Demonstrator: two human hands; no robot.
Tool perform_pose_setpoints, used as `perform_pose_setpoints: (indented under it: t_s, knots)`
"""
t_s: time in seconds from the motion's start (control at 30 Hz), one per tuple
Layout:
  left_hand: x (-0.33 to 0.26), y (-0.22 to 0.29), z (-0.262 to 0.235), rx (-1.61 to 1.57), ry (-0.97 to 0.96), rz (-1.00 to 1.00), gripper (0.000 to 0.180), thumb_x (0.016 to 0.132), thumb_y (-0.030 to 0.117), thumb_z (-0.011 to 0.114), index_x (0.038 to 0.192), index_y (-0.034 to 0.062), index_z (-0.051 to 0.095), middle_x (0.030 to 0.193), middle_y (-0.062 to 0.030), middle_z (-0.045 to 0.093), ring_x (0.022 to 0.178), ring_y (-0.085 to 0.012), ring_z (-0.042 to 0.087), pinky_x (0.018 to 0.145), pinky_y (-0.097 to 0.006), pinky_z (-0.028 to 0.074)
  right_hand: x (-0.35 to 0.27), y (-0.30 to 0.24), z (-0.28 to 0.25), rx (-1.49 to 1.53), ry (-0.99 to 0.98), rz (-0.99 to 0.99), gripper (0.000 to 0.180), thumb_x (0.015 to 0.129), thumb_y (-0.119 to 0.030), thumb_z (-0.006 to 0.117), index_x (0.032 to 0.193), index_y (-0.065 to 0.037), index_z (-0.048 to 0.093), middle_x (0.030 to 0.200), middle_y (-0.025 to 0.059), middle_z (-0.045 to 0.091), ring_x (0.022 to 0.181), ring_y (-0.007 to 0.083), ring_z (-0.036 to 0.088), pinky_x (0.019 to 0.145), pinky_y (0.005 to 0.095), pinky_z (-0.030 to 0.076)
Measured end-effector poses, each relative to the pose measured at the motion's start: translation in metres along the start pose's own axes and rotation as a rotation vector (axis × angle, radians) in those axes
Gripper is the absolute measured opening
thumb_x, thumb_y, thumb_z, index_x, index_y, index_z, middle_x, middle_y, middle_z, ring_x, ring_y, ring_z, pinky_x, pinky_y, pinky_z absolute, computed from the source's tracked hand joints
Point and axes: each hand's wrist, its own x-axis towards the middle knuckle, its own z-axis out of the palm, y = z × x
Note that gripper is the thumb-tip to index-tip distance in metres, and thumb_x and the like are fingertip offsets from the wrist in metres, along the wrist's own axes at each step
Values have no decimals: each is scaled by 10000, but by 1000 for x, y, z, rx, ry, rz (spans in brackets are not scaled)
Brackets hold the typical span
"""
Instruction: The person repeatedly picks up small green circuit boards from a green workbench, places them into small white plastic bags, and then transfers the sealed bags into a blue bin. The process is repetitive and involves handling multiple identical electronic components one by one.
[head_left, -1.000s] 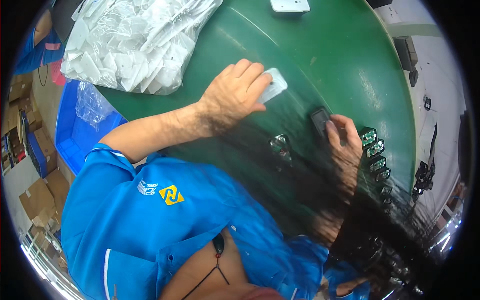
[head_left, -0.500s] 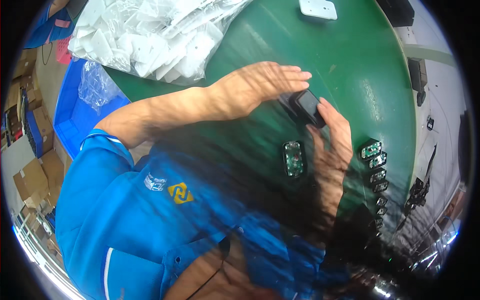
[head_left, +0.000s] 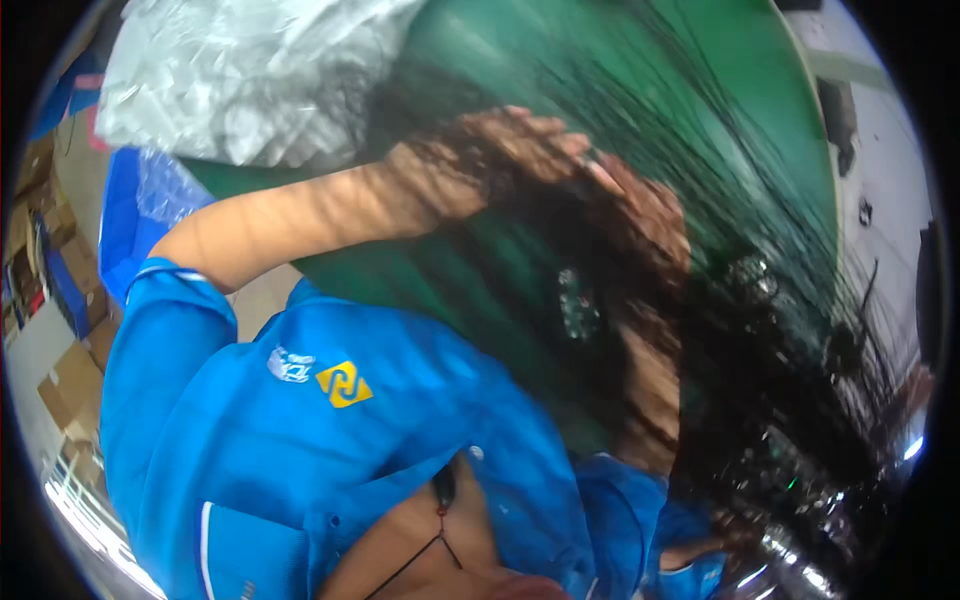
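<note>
Dark hair hangs across the lens and blurs most of the view. My left hand (head_left: 505, 150) reaches in from the left over the green table (head_left: 700, 90), its fingers stretched toward my right hand (head_left: 640, 205). The two hands meet at the fingertips. Whatever lies between them is hidden by the hair. A small green circuit board (head_left: 575, 300) lies on the table just below the hands, touched by neither.
A heap of clear plastic bags (head_left: 250, 80) covers the table's far left. A blue bin (head_left: 135, 215) and cardboard boxes (head_left: 60, 380) stand on the floor to the left. More small parts (head_left: 750, 275) show dimly through the hair at right.
My left hand has come off the white piece on the table and joined my right hand, which held a small dark part. Hair has swung across the lens and the view has tilted.
</note>
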Motion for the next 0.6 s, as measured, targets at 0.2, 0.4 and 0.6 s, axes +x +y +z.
perform_pose_setpoints:
  t_s: [0.2,0.4,0.6]
  knots:
    - [32,-3,9,42,118,30,497,698,63,725,1153,-27,544,1104,-183,584,966,-327,595,808,-406,510,14,10,-32,530,-108,434,323,773,-70,686,1093,-57,647,1007,101,660,907,232,619,822,327,484]
    - [92,-23,16,-251,-10,-400,281,866,230,619,1040,10,609,860,-140,656,800,-293,628,725,-348,498,-25,12,-85,175,330,545,229,813,-116,683,1024,-31,663,918,53,642,787,121,586,743,251,471]
    - [155,-62,23,-702,-381,-804,299,936,218,534,926,-66,627,715,-111,661,566,-149,626,527,-272,509,-132,-4,-102,-108,227,839,169,773,-78,702,920,-15,647,805,56,608,650,125,528,616,256,442]
